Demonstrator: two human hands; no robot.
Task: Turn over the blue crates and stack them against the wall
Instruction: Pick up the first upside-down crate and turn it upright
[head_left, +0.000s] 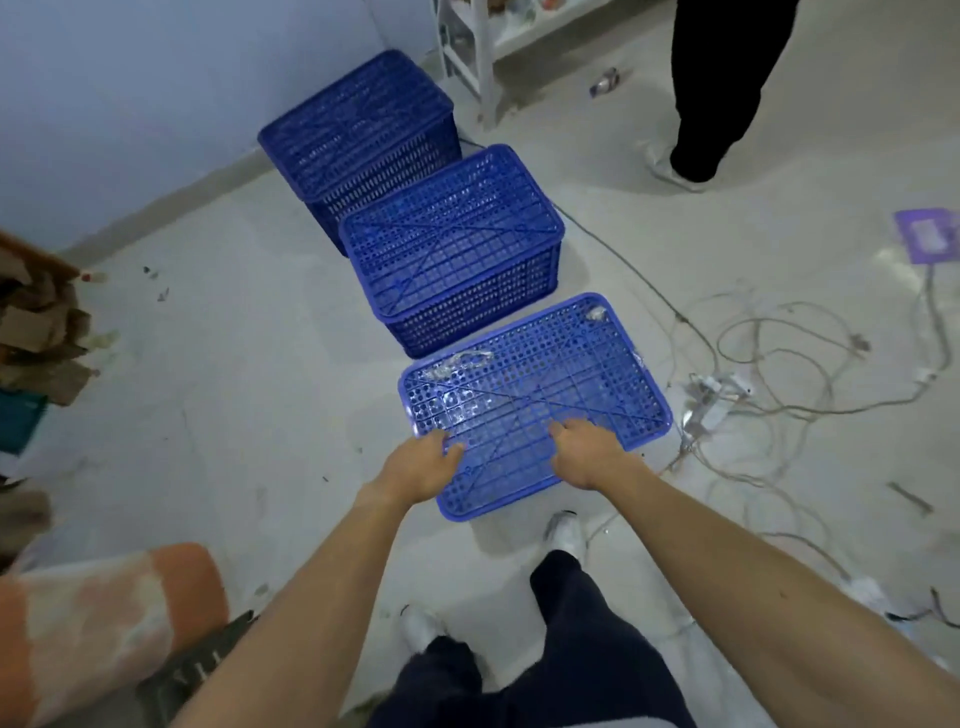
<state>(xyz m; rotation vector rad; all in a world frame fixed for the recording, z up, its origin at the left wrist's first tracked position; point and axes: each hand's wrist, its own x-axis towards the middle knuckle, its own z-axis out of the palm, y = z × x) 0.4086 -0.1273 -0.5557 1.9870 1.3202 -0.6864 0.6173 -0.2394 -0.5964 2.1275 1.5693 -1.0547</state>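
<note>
Near blue crate (540, 384) is under our hands, perforated base up, with scraps of clear tape stuck on it. Our left hand (423, 467) grips its near left edge, fingers curled onto the mesh. Our right hand (587, 454) holds the near right part, fingers bent into the mesh. Beyond it, in one line on the floor (260, 364), the middle crate (452, 249) and far crate (358, 124) stand base-up, the far one close to the wall (130, 104). Loose cables (779, 364) lie to our right. A second person's legs (722, 93) stand further off.
</note>
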